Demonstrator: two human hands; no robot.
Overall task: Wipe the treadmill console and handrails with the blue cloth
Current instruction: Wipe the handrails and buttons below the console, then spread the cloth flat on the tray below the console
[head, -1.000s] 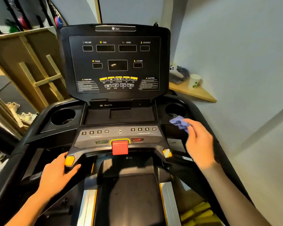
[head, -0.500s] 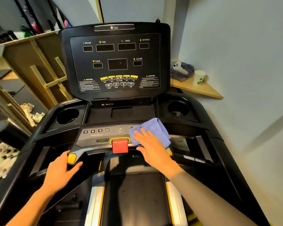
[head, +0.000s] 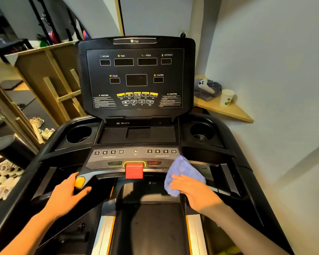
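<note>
The black treadmill console [head: 136,78] stands upright ahead, with a grey button panel [head: 134,155] and a red stop key [head: 134,170] below it. My right hand [head: 195,194] presses the blue cloth [head: 182,173] flat against the right end of the front grip bar, just right of the red key. My left hand [head: 66,196] is wrapped around the left grip bar [head: 92,179], beside its yellow end cap [head: 80,181]. The right handrail [head: 247,181] runs back along the wall side.
Round cup holders [head: 79,134] [head: 202,133] sit on both sides of the tray. A wooden corner shelf [head: 226,111] at the right holds a paper cup [head: 226,97] and a grey cloth with a white controller. Wooden frames [head: 50,74] and shoes stand on the left.
My right hand brought the cloth from near the right cup holder onto the button panel, then slid it down and right onto the right end of the grip bar. My left hand kept its hold.
</note>
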